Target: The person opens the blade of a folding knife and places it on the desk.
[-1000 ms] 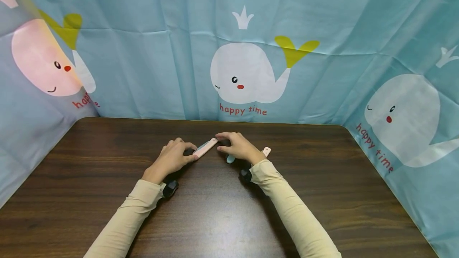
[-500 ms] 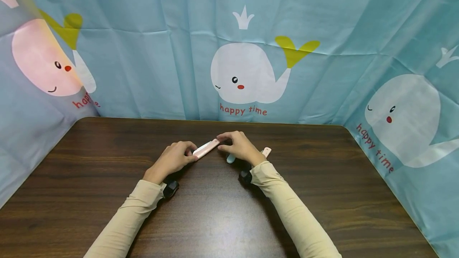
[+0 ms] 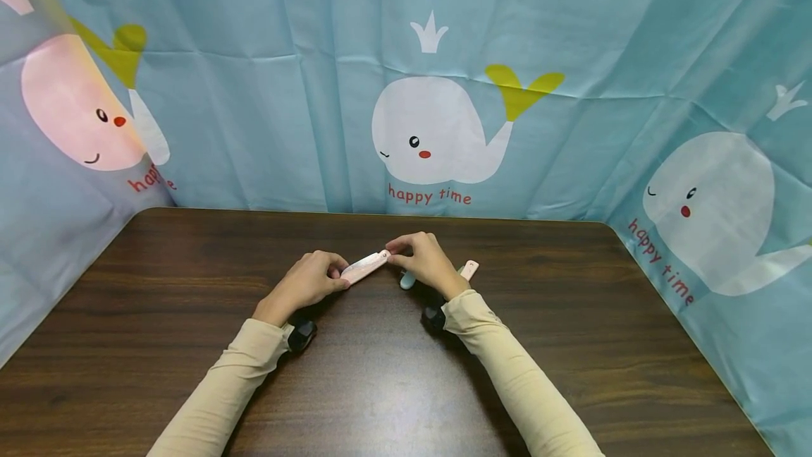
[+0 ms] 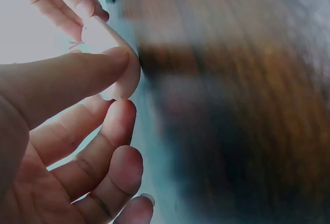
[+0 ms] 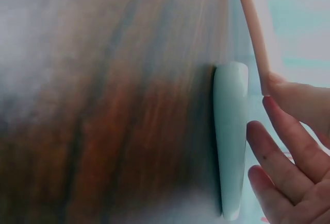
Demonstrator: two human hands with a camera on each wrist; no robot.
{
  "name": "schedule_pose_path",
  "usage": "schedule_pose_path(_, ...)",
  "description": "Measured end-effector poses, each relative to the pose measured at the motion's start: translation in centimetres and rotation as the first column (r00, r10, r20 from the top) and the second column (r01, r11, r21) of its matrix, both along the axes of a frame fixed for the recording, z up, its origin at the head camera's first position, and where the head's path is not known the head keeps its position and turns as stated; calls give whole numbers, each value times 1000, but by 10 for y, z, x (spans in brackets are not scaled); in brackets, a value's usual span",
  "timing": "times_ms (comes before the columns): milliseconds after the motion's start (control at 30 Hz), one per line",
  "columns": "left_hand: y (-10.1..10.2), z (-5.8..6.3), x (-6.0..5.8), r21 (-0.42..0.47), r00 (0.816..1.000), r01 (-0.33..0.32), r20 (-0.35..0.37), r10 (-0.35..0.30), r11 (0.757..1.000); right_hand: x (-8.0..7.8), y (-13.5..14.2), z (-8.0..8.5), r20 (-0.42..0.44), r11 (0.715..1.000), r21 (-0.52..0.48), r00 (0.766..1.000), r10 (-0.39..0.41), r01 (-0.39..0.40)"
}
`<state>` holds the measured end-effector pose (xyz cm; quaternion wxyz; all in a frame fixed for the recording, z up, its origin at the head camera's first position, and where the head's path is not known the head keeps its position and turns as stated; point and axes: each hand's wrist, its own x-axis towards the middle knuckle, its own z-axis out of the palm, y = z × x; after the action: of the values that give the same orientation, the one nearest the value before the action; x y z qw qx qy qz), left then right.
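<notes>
Both my hands pinch one pink thing, one at each end.
My left hand (image 3: 303, 282) has its near end between thumb and finger; the pink thing (image 3: 365, 268) points from there to two o'clock. My right hand (image 3: 423, 264) pinches the far end, so it runs to eight o'clock from that side. Neither hand is nearer. My other fingers are loosely bent. A pale green thing (image 5: 231, 141) lies by my right hand on the brown table (image 3: 355, 386). A blue whale curtain (image 3: 266, 125) hangs at twelve o'clock.

Folding knife (image 3: 365, 269) as datum: we have left hand (image 3: 304, 278) at its left end, right hand (image 3: 427, 259) at its right, handle (image 5: 231, 136) right of it, curtain (image 3: 254, 125) behind.
</notes>
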<state>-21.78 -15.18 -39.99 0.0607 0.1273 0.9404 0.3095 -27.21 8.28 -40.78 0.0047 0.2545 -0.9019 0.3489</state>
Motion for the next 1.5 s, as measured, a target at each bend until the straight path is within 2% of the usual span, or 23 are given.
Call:
schedule_pose_path(167, 0, 1, 0, 30, 1000, -4, 6, 4, 1000, 4, 1, 0, -14, 1000, -5, 1000, 1, -1)
schedule_pose_path(333, 0, 3, 1, 78, 999, 23, 26, -25, 997, 8, 2, 1, -31, 1000, -13, 999, -7, 7)
schedule_pose_path(500, 0, 7, 3, 126, 999, 39, 19, -42, 991, 12, 4, 7, -14, 998, -56, 1000, -2, 1)
schedule_pose_path(733, 1, 15, 7, 134, 998, 53, 19, -56, 990, 19, 13, 15, 24, 997, -72, 1000, 13, -11)
schedule_pose_path(967, 7, 19, 11, 117, 997, 72, -38, -68, 991, 26, 22, 19, 6, 998, -51, 999, 32, -32)
schedule_pose_path(1233, 14, 23, 17, 90, 993, 78, -96, -69, 993, 38, 32, 28, 34, 998, -43, 998, 56, -55)
schedule_pose_path(1500, 20, 29, 24, 82, 983, 120, -148, -106, 989, 47, 43, 33, 45, 996, -57, 996, 77, -74)
